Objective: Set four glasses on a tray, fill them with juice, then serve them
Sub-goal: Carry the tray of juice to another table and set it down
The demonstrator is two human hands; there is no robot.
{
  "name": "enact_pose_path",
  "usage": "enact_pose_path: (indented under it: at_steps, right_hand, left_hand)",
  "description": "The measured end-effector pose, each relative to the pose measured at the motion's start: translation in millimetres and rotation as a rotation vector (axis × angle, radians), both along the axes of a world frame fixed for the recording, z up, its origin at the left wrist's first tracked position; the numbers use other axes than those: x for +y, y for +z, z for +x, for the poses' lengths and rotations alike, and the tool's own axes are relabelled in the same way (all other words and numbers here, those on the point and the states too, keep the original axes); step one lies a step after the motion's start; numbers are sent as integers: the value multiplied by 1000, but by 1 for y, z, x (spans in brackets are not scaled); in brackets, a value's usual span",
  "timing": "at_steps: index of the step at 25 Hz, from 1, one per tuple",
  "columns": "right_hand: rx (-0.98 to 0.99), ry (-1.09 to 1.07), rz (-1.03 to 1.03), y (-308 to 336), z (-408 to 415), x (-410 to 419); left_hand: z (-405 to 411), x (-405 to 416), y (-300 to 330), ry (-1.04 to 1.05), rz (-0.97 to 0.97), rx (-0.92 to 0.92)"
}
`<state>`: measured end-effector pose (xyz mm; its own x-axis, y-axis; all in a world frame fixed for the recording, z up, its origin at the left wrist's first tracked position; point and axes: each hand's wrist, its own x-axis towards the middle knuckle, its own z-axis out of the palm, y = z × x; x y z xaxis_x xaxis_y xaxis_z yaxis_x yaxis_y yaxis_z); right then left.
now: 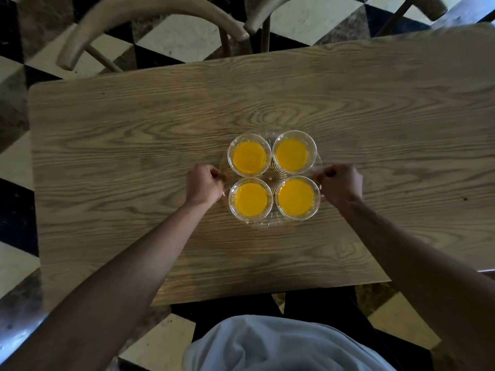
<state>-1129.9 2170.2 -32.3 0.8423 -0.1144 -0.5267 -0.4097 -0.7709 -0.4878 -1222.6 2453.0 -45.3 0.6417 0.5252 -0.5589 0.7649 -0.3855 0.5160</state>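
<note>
Clear glass tray [269,177]: on the wooden desk [134,156], near its middle. Four glasses of orange juice: far-left [249,158], far-right [291,155], near-left [250,199], near-right [296,197], set two by two and touching. Left hand [204,184]: grip closed on the tray's left edge. Right hand [340,182]: grip closed on its right edge.

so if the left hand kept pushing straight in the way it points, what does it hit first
Probably the near-left glass. The left hand grips the tray edge facing inward, and that glass sits closest.
</note>
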Motion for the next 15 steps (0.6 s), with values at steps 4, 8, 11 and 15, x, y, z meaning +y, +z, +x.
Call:
enact_pose_path:
  at_steps: [4,8,11,15]
  right_hand:
    - [3,-3,-7,0,0,1]
    - [22,-11,19,5,0,2]
    - [29,9,57,6,-1,-3]
    - [44,24,103,8,-2,-7]
  left_hand:
    - [1,-2,2,-11,2,4]
    - [-2,-2,2,-8,3,-22]
    - [-6,-5,1,47,-24,-38]
    - [-8,-2,3,64,-74,-54]
